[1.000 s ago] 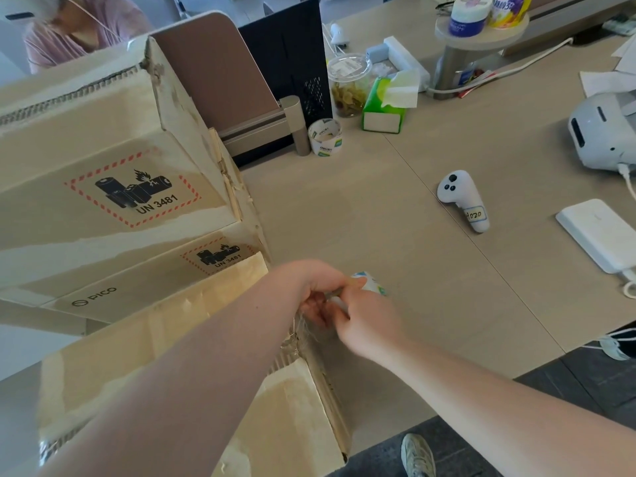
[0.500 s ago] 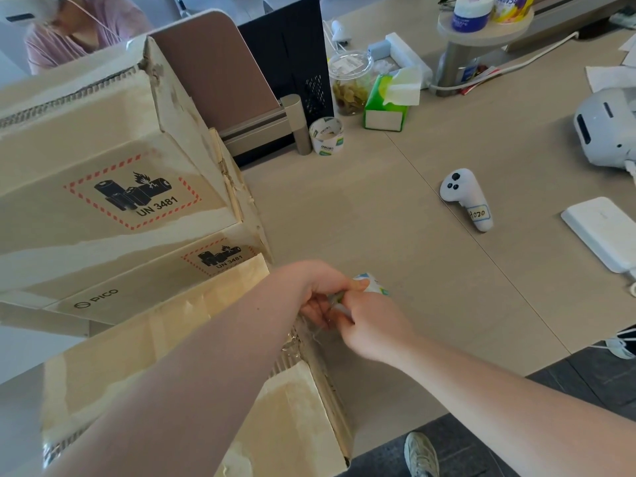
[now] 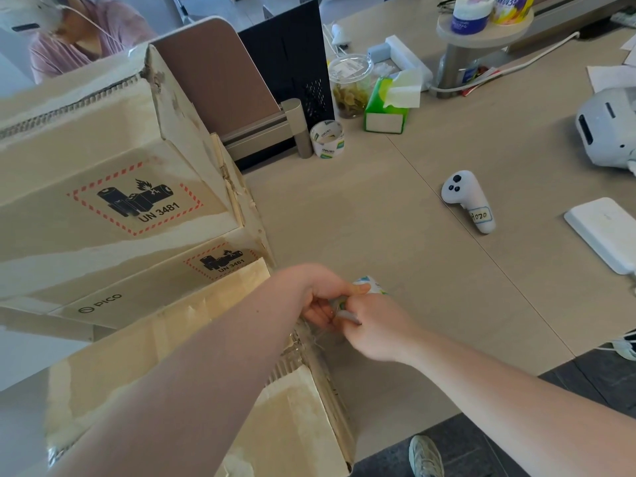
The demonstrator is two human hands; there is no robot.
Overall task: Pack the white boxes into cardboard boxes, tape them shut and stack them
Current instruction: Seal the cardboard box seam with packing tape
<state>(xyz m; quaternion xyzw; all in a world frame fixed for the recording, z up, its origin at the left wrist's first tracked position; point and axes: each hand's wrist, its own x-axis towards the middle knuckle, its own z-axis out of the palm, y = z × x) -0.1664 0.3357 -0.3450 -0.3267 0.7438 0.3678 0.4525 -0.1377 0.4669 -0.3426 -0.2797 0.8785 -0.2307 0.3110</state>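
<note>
**Hands meet on the tape roll at the corner of the near box**

At the left of the desk, two taped cardboard boxes sit stacked: the upper box (image 3: pixel 113 160) with its UN 3481 battery label, and the lower box (image 3: pixel 144 290) printed PICO beneath it. Just in front of them lies the near cardboard box (image 3: pixel 296 418), its top crossed with glossy tape, its right corner under the hands.

Compared with half a second ago, little differs: both hands stay at the same corner of the near box, and the left thumb now lies a touch further out over the roll. The boxes have not shifted.

The left hand (image 3: pixel 323 297) reaches across the box top, fingers curled, thumb pressed on the tape roll (image 3: pixel 370 285), of which only a white, blue and green edge shows between the hands. The right hand (image 3: pixel 375 328) meets it from the right, fingers curled tightly and pinching something thin at the roll, most likely the tape's end; the frame does not show it plainly. A strand of clear tape hangs at the box corner below the hands.

Further right on the desk (image 3: pixel 395 235) stand a second tape roll (image 3: pixel 327 138), a green tissue box (image 3: pixel 387 108), a white controller (image 3: pixel 468 201) with a handwritten label, a flat white pack (image 3: pixel 605 232) and a white headset (image 3: pixel 609 129).
</note>
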